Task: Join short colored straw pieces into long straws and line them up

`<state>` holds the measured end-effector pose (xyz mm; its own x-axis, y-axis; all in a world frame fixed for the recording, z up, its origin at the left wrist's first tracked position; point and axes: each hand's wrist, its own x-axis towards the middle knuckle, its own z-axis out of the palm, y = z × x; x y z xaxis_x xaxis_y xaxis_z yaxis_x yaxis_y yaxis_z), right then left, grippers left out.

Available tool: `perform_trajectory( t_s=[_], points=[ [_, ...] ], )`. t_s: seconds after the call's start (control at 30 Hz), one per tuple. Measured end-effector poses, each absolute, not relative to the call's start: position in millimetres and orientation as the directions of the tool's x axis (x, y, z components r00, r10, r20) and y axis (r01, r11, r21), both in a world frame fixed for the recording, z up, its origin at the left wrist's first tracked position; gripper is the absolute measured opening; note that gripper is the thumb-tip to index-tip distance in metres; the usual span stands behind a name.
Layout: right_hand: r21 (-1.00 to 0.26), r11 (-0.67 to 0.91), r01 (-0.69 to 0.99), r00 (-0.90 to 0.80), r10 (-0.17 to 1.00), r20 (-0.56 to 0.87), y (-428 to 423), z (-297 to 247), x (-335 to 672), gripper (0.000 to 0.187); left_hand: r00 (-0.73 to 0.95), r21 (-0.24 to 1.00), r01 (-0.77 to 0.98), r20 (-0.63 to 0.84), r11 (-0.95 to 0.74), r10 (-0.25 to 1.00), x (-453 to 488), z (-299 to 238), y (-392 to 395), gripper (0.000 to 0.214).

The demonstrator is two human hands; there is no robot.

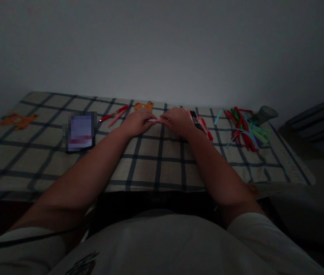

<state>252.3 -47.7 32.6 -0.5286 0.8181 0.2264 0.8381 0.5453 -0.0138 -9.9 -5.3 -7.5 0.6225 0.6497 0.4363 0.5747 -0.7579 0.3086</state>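
My left hand (137, 123) and my right hand (177, 120) meet over the middle of the table, near its far side. A slim pink pen (158, 120) lies level between them, pinched at one end by each hand. Its left end looks whitish; the fingers cover both tips. Left of my left hand, a red pen (113, 114) and a pink pen (118, 116) rest side by side on the cloth. Several red, pink and black pens (202, 124) lie just right of my right hand, partly hidden behind its wrist.
A checked cloth (147, 168) covers the table, which backs onto a grey wall. At the left lies a phone (79, 131), its screen blurred. Colourful strips (245, 131) are heaped at the right, beside a tipped glass-like cup (266, 114). The room is dim.
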Motion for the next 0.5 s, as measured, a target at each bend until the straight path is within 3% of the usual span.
perform_trajectory(
  t_s=[0.23, 0.5],
  points=[
    [-0.029, 0.502, 0.865, -0.479, 0.84, 0.256, -42.9, 34.0, 259.8, 0.031, 0.607, 0.304, 0.601, 0.428, -0.739, 0.67, -11.3, -6.6, -4.2, 0.048],
    [0.053, 0.479, 0.876, -0.48, 0.858, 0.183, -49.4, 38.2, 251.6, 0.041, 0.623, 0.304, 0.582, 0.429, -0.754, 0.654, -11.6, -2.1, -6.4, 0.043]
  ],
)
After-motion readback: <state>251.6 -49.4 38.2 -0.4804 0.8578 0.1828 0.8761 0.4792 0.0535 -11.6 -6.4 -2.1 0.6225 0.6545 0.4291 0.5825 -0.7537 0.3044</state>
